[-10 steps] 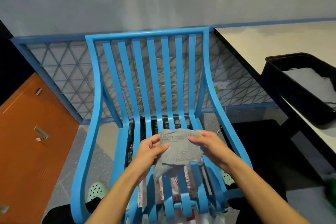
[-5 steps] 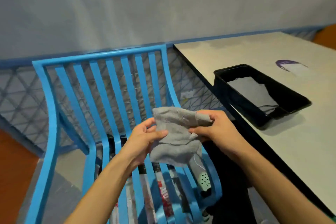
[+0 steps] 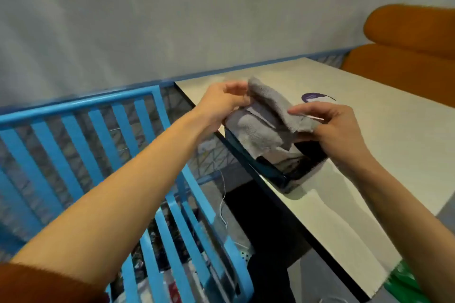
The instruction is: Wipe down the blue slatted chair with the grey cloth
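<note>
**Grey cloth held in both hands over the black tray**

The cloth (image 3: pixel 263 118) hangs in the air directly above the tray (image 3: pixel 283 176), folded loosely over itself, with its lower flap drooping toward the tray's near end. It touches no part of the chair (image 3: pixel 81 103).

The left hand (image 3: pixel 221 103) is to the left of the tray and above it. Its fingers are curled and pinch the upper corner of the cloth. The right hand (image 3: pixel 337 128) is above the tray's right side, its thumb and fingers closed on the cloth's other end. A rust-coloured sleeve (image 3: pixel 37 283) covers the left arm near the elbow.

The tray sits at the left edge of the pale surface (image 3: pixel 381 167). What is inside it is too dark and blurred to tell.

The chair stands to the left of the tray, beside the surface's edge. Its top rail and back slats run away from the tray, and its seat slats lie below and nearer the camera.

A purple mark (image 3: pixel 312 96) is on the surface just behind the tray. An orange bench (image 3: pixel 406 39) stands well beyond the tray, to the right. A thin white cord (image 3: pixel 222 199) hangs below the tray's left side, between the chair and the surface.
</note>
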{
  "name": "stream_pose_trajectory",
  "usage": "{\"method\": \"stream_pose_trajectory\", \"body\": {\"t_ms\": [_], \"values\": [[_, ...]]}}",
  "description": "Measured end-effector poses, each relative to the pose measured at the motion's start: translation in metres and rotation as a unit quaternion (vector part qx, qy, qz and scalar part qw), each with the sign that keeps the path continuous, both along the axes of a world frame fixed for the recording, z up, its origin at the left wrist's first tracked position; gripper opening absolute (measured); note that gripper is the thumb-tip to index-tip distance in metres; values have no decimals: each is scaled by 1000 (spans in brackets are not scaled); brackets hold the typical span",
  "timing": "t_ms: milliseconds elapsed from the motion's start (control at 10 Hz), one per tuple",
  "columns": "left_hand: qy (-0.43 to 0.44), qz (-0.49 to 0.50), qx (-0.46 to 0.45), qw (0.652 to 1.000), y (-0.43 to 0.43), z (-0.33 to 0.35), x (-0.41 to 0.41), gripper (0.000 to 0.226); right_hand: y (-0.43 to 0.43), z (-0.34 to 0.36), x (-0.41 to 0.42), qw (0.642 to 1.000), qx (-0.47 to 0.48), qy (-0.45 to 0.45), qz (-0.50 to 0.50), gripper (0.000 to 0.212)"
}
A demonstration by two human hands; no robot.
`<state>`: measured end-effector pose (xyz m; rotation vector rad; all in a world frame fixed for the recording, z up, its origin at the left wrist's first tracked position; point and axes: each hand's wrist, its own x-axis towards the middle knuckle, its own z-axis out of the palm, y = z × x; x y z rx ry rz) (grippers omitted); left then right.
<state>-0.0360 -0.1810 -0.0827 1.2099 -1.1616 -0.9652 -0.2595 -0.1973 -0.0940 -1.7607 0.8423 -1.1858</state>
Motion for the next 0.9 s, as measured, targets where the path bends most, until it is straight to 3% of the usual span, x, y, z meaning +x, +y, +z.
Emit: {"method": "stream_pose_trajectory", "body": {"t_ms": [100,200,300,400,500,600,800,900], "values": [[-145,22,1,989,-37,-1,-5,36,-24,-15,-5,992,-51,104,-54,33],[-276,36,3,960,-47,-14,-5,37,-31,-31,-3,927,-121,353,-30,33],[-330,21,-9,944,-33,-26,-5,39,-29,-35,3,884,-142,440,65,26],[-343,34,-34,938,-15,-33,0,39,-25,-28,9,902,-100,397,135,25],[-338,54,-37,939,6,-36,2,40,-21,-22,11,867,-50,454,198,31],[-358,63,-43,931,32,-39,4,40,-20,-18,14,886,-108,430,133,37],[-356,89,-10,930,99,-40,15,38,-14,-29,32,849,-69,494,173,35],[-336,113,-6,935,129,-35,17,33,-2,-13,40,907,-120,391,96,33]]}}
